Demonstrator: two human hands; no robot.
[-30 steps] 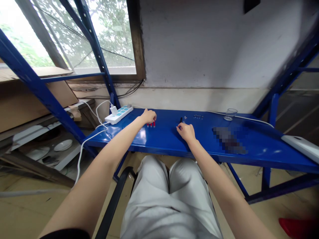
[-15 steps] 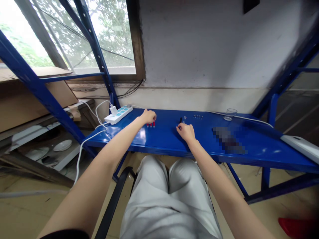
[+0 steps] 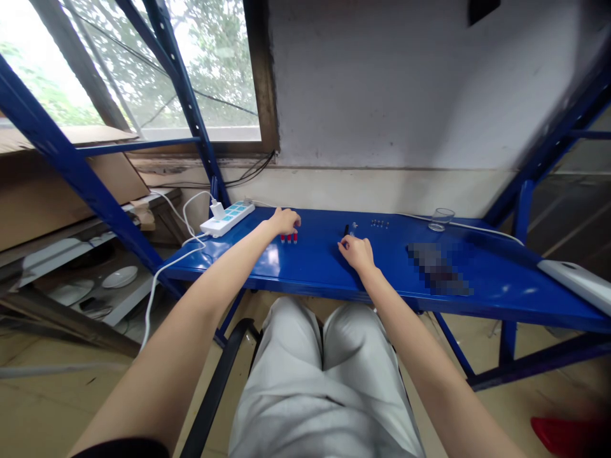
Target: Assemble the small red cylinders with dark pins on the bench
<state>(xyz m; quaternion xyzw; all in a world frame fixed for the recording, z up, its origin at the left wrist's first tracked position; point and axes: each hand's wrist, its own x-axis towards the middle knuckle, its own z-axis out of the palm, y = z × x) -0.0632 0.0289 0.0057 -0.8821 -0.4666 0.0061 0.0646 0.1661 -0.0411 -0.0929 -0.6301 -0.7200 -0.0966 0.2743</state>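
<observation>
Over the left part of the blue table (image 3: 315,267), my left hand (image 3: 286,221) is bent down with its fingers curled together. Just below it stand three small red pieces with pale ends (image 3: 289,238), partly covered by the hand; whether a fingertip touches one is hidden. My right hand (image 3: 357,252) rests low near the table's middle, thumb and fingers pinched. Anything between them is too small to make out. Right behind its fingers is a small black piece (image 3: 346,229), beside a tiny clear piece (image 3: 354,225). Several tiny metal parts (image 3: 380,223) lie in a row farther right.
A white power strip (image 3: 228,218) with a plugged-in cable sits at the left end. To the right are a clear glass cup (image 3: 440,219), a blurred-out flat object (image 3: 439,270) and a white device (image 3: 575,283). Blue metal posts (image 3: 176,83) frame the table.
Hardly anything differs. Both hands keep nearly the same places and poses, and the small pieces have not visibly moved.
</observation>
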